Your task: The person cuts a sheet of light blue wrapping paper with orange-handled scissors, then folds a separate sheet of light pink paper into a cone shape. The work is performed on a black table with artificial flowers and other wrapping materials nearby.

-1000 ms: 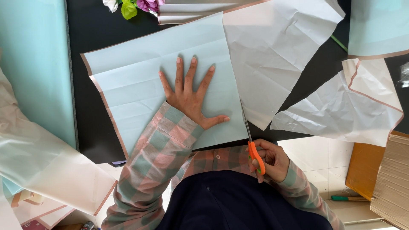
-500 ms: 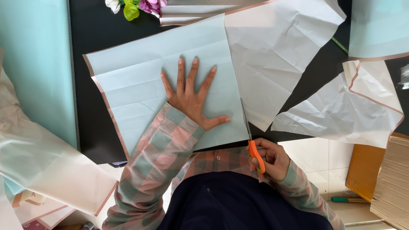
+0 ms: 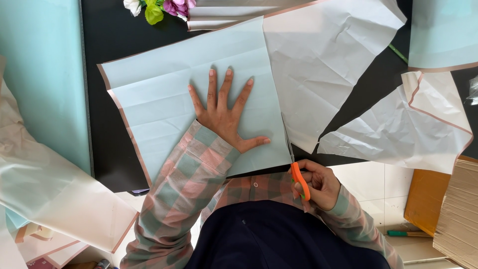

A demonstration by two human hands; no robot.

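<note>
My left hand [image 3: 224, 112] is lying flat and released, fingers spread, pressing down on the pale blue sheet [image 3: 164, 94] that is spread on the black table [image 3: 112, 45]. My right hand [image 3: 318, 182] is clenching the orange-handled scissors [image 3: 295, 162] just right of my left thumb, the blades running along that sheet's right edge, with the crumpled white paper [image 3: 323, 65] lying just beyond them. Ahead of my left fingertips, well apart, artificial flowers [image 3: 159, 7] are sitting at the table's far edge; another creased white sheet [image 3: 403, 129] is lying to the right of my right hand.
</note>
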